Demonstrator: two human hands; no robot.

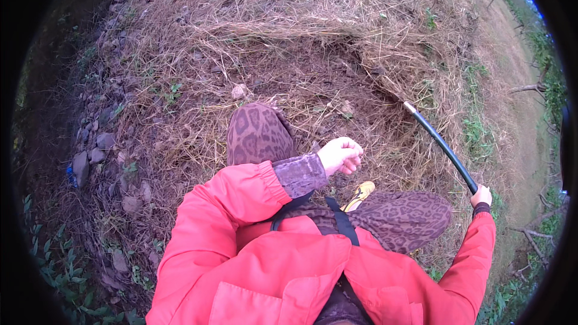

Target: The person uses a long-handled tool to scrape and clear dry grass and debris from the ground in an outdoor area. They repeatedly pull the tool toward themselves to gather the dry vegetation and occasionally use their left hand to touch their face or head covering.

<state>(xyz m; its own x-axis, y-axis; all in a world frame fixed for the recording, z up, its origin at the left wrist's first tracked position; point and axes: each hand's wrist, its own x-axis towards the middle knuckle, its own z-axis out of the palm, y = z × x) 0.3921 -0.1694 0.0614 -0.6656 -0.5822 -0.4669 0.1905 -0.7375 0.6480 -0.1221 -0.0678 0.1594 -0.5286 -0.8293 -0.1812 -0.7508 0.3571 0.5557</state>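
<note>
My right hand (481,195) is closed around the lower end of a long, dark handle (445,144), out to the right of my knees. The handle slants up and left to a pale metal collar (410,107); whatever lies beyond it is hidden in the dry grass. My left hand (342,156) hangs in front of my body with its fingers curled, and nothing shows in it. Before me lies a patch of brown soil (311,70) with loose straw, edged at the top and right by a ridge of dry grass (271,30).
Stones (105,141) lie along the left side, with a small blue thing (71,176) beside them. Small stones (239,91) are in front of my bent knee (259,133). Leafy plants (67,271) grow at lower left, and bare branches (535,241) lie at right.
</note>
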